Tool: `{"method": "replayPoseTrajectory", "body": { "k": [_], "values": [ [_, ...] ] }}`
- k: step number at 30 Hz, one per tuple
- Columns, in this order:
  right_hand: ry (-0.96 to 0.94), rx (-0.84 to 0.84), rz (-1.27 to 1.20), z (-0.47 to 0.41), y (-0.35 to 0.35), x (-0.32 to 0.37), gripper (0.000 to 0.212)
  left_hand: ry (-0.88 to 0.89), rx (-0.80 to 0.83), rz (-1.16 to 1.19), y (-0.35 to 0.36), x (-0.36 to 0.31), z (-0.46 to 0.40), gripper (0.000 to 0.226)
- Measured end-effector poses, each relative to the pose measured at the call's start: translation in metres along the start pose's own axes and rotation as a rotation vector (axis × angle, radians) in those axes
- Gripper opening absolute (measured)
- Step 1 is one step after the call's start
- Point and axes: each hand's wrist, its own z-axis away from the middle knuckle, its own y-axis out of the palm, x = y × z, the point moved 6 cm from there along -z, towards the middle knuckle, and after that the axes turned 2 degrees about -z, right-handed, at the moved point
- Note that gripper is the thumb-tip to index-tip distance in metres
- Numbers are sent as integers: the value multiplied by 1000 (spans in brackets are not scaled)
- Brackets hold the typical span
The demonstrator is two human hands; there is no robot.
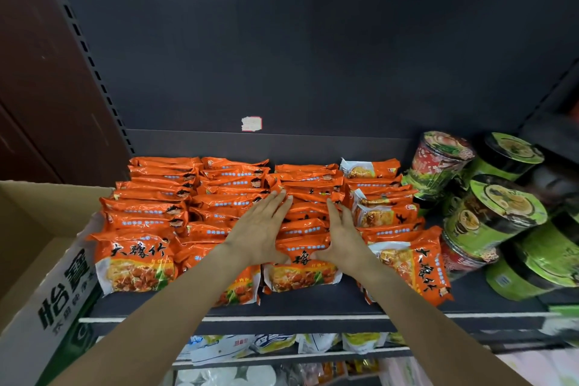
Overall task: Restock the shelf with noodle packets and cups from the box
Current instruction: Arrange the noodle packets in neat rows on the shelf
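Squaring a row of packets (305, 222) on the shelf (313, 307): left hand (261, 229) and right hand (340, 236) press its sides, fingers straight. Packets likely light, slippery, crushable; hold by flat sides. Box (47, 276) stands left.

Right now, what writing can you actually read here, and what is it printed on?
"大骨面": my best reading of the brush characters on the front left orange packet; uncertain.
"怡寶": large characters on the box side; the smaller line beneath is blurred.
Torn sticker on the shelf back: unreadable.
Cups and lower-shelf packets: print too small or blurred.
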Motion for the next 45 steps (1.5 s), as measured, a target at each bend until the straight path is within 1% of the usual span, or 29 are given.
{"method": "replayPoseTrajectory", "body": {
  "k": [2, 4, 6, 9, 12, 14, 16, 19, 22, 24, 27, 30, 33, 36, 39, 42, 45],
  "values": [
    [-8, -35, 76, 0, -7, -3, 115, 16, -34, -44, -5, -1, -2, 117],
    [-41, -106, 232, 1, -17, -3, 114, 17, -66, -43, -10, 0, -4, 118],
    [-84, -109, 323, -2, -22, 0, 118, 13, -47, -43, -12, 2, -8, 121],
    [-73, 3, 305, -11, -21, -1, 119, -14, 22, -65, -10, 8, -14, 123],
    [-62, 34, 288, -18, -22, -1, 116, -34, 57, -93, -10, 9, -19, 124],
    [-55, 54, 266, -18, -21, -1, 117, -40, 68, -68, -9, 8, -20, 124],
    [-48, 73, 216, -18, -21, -3, 119, -48, 46, 9, -10, 8, -19, 120],
    [-52, 65, 86, -14, -28, -8, 118, -52, 4, 112, -14, 8, -15, 113],
    [-73, 22, 4, -9, -37, -11, 114, -44, 4, 105, -15, 7, -12, 113],
    [-81, 38, 33, -7, -39, -12, 114, -34, 11, 70, -15, 5, -13, 112],
    [-80, 94, 143, -6, -34, -11, 112, -31, 6, -7, -15, 2, -16, 109],
    [-81, 35, 207, -9, -34, -7, 103, -61, 2, -58, -15, -2, -18, 104],
    [-86, -8, 256, -11, -34, -4, 99, -76, -8, -47, -15, -5, -21, 100],
    [-96, -16, 267, -9, -33, -6, 100, 5, -43, -62, -16, -10, -19, 96],
    [-132, 3, 295, -7, -33, -8, 108, 113, -16, -72, -14, -15, -15, 91],
    [-146, 12, 310, -8, -34, -10, 111, 110, 6, -74, -16, -16, -14, 88],
    [-162, -28, 321, -6, -35, -6, 109, 82, 16, -51, -16, -15, -15, 92]
  ]
}}
